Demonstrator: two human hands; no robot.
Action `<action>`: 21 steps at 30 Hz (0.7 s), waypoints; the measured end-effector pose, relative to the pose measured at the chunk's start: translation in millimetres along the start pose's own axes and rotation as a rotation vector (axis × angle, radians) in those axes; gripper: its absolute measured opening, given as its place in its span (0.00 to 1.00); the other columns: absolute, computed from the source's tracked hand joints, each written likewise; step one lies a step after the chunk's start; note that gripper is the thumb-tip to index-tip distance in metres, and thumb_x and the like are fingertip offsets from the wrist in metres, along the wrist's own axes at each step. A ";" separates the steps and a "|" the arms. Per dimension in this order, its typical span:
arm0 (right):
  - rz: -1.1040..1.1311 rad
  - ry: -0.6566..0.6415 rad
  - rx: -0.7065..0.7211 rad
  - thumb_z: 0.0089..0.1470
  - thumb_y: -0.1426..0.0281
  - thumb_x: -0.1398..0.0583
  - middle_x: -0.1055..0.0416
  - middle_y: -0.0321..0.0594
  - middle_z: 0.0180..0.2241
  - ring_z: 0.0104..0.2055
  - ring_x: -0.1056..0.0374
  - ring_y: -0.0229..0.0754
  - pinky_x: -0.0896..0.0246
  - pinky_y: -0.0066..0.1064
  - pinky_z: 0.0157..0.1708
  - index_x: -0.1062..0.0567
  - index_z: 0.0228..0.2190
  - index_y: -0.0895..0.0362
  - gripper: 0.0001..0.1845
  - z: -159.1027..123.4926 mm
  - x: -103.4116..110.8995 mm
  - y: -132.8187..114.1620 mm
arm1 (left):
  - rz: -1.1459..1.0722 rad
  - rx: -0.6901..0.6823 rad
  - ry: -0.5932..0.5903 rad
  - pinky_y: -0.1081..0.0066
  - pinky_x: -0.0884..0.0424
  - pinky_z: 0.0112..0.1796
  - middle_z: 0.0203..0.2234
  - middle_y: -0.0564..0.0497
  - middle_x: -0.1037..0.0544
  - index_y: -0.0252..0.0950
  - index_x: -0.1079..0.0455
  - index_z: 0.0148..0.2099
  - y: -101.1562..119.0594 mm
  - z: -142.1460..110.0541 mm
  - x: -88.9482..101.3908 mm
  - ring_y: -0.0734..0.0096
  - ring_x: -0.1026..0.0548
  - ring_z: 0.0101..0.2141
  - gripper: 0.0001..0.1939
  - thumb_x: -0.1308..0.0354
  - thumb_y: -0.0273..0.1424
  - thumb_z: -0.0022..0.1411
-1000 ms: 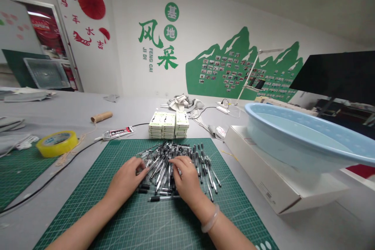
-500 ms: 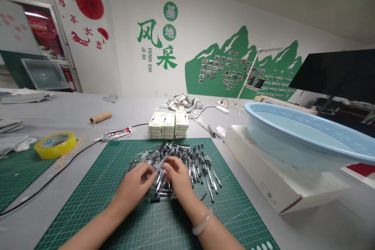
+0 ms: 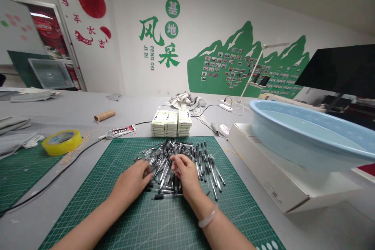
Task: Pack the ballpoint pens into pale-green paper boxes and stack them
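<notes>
A heap of clear pens with black caps [image 3: 164, 164] lies on the green cutting mat [image 3: 140, 218]. My left hand [image 3: 131, 179] is at the heap's left edge, its fingers curled toward the thumb; what they hold, if anything, is hidden. Dark pen ends show just beside its thumb. Over the middle of the heap, my right hand [image 3: 188, 175] has thumb and fingertips pinched together, and I cannot make out what is between them. One black-capped pen [image 3: 159, 197] lies crosswise at the near side of the heap. A pale bangle circles my right wrist.
Stacked small boxes [image 3: 170, 123] stand behind the heap. At right, a blue basin [image 3: 293, 140] rests on a white carton [image 3: 272, 183]. Yellow tape [image 3: 62, 142], a glue tube [image 3: 121, 131], a wooden handle [image 3: 104, 115] and a black cable [image 3: 55, 179] lie left. Cloth scraps [image 3: 187, 101] lie behind.
My hands have moved apart; the clear pen seen between them earlier no longer shows there. The left hand has shifted slightly left and down. The view has also shifted a little.
</notes>
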State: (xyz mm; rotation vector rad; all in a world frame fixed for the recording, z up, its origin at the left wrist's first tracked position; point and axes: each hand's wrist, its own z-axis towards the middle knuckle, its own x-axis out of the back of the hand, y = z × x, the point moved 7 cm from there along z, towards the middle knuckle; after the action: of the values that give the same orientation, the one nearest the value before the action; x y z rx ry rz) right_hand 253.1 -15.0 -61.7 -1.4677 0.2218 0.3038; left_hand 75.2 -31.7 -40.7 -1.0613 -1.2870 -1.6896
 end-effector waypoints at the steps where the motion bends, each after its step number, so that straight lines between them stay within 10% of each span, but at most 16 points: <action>1: 0.003 0.000 -0.002 0.51 0.56 0.40 0.34 0.32 0.19 0.17 0.53 0.29 0.64 0.23 0.16 0.25 0.31 0.59 0.18 -0.3 -0.4 0.6 | 0.024 -0.005 0.005 0.73 0.42 0.28 0.31 0.52 0.28 0.40 0.35 0.33 3.3 -1.6 -1.6 0.67 0.29 0.31 0.05 0.49 0.35 0.59; 15: 0.013 -0.018 0.002 0.51 0.56 0.40 0.34 0.33 0.20 0.16 0.52 0.28 0.64 0.22 0.15 0.26 0.31 0.59 0.17 -2.6 -3.7 -0.2 | 0.176 0.022 0.071 0.72 0.40 0.27 0.33 0.49 0.28 0.39 0.34 0.34 8.0 -5.8 1.3 0.66 0.28 0.31 0.08 0.54 0.33 0.61; 21: 0.001 -0.098 -0.003 0.53 0.57 0.41 0.33 0.34 0.20 0.18 0.48 0.29 0.61 0.22 0.17 0.25 0.34 0.59 0.17 -6.7 -12.2 -5.2 | -0.534 0.222 0.104 0.75 0.45 0.23 0.18 0.56 0.34 0.37 0.35 0.28 -7.9 8.7 20.3 0.74 0.35 0.20 0.11 0.48 0.39 0.56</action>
State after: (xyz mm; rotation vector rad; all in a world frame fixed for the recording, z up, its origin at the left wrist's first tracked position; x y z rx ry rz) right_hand 243.5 -22.9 -53.4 -1.4515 0.1429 0.3759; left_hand 61.9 -23.1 -23.4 -0.5146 -1.7458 -1.8910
